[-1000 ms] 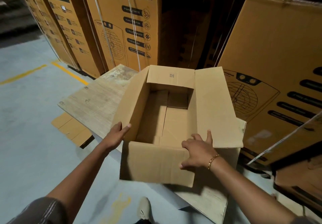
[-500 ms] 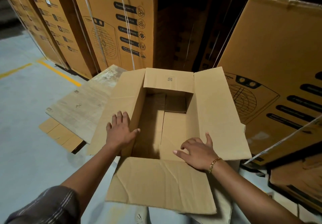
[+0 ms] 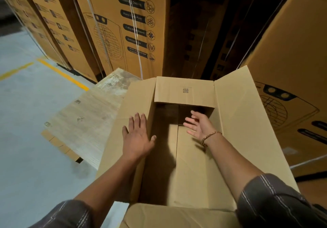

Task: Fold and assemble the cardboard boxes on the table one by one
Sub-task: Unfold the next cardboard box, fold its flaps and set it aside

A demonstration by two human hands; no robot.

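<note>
A large brown cardboard box (image 3: 244, 125) stands open on the wooden table (image 3: 85, 121), its top flaps spread outward. My left hand (image 3: 137, 136) lies flat, fingers straight, on the left flap, thumb at the inner edge. My right hand (image 3: 200, 124) reaches inside the box above the bottom flaps, palm turned left, fingers spread and slightly blurred, holding nothing. The far flap (image 3: 184, 91) bears a small printed code. The near flap (image 3: 177, 217) hangs toward me at the bottom edge.
Tall printed appliance cartons (image 3: 123, 29) stand behind the table, and another (image 3: 292, 64) leans at the right. Flat cardboard (image 3: 58, 143) sticks out under the table's left edge. Grey floor with a yellow line (image 3: 62, 73) lies to the left.
My right hand left the box's near right edge and reached deep inside. My left hand slid forward along the left flap. The view moved closer over the box.
</note>
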